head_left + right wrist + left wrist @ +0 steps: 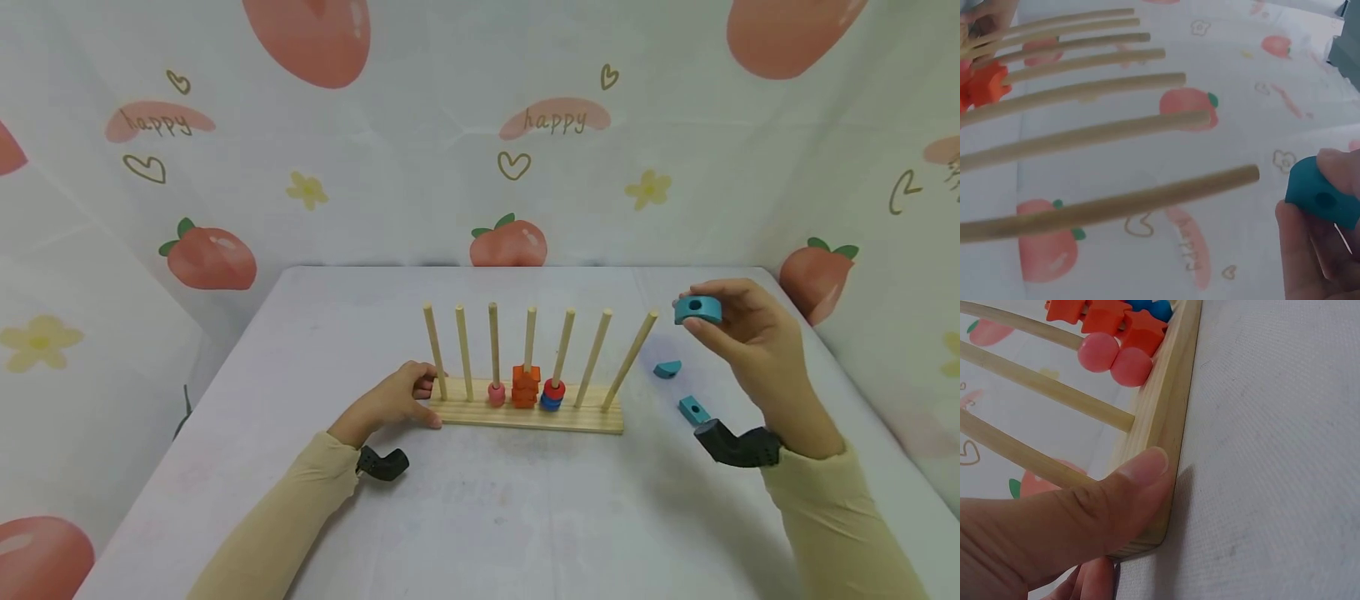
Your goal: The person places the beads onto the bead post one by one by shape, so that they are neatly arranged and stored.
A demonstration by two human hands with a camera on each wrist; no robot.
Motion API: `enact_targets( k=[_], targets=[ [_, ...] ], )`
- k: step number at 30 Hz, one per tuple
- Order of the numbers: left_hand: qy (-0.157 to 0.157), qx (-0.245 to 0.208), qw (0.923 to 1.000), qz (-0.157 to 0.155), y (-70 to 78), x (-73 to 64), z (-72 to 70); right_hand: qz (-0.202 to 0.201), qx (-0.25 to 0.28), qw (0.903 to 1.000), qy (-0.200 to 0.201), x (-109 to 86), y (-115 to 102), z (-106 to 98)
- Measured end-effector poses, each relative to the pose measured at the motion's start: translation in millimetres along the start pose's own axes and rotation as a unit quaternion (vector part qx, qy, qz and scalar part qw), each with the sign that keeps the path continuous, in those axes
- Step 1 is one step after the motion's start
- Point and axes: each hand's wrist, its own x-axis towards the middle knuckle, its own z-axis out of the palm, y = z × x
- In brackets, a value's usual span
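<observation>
A wooden peg board (525, 421) with several upright pegs stands on the table. My left hand (397, 400) grips its left end; in the left wrist view the thumb (1141, 469) presses the base's front edge. Up beside the top of the rightmost peg (1229, 179), my right hand (757, 342) pinches a teal half-round block (708, 312) with a hole through it, apart from the peg. Pink beads (496, 396), orange star beads (526, 390), and a red bead (554, 387) above a blue bead (551, 403) sit on three middle pegs.
Two more teal blocks lie on the table right of the board: a small curved block (667, 370) and, nearer, a rectangular block (687, 407) with a hole. Behind the table (480, 517) hangs a printed cloth (420, 192).
</observation>
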Motion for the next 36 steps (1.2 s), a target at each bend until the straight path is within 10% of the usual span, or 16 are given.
enact_targets(
  k=[16, 36],
  targets=[
    [-0.002, -0.003, 1.0000, 0.000, 2.0, -1.1, -0.7, -0.050, 0.056, 0.9971, 0.009, 24.1, 8.1, 33.9],
    [-0.001, 0.003, 1.0000, 0.003, -1.0, 1.2, 0.0, 0.031, 0.021, 0.9993, 0.008, 20.9, 32.7, 51.2]
  ],
)
